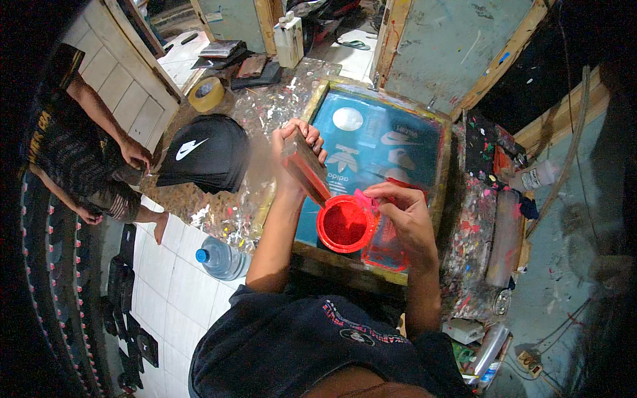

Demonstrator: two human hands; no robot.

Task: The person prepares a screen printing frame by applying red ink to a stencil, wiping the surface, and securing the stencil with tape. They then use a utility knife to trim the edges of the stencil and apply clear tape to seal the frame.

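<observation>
My left hand (290, 147) grips a wooden squeegee (308, 174) held slanting, its red-stained lower end at the rim of a round red tub (344, 224) of red ink. My right hand (402, 211) pinches a small pink piece (365, 201), perhaps a scraper, at the tub's upper right. Beneath both hands lies a blue printing screen (330, 117) with pale stencil shapes and red ink at its lower right, in a stained frame. Left of it sits a stack of black cut pieces (200, 161) with a white mark on top.
Another person (86, 146) is at the left. A tape roll (204, 91), dark flat items (254, 76) and a white jerrycan (288, 41) sit at the back. A water bottle (224, 259) stands lower left. Paint-spattered clutter and a bottle (532, 178) line the right, beside a wall with cables.
</observation>
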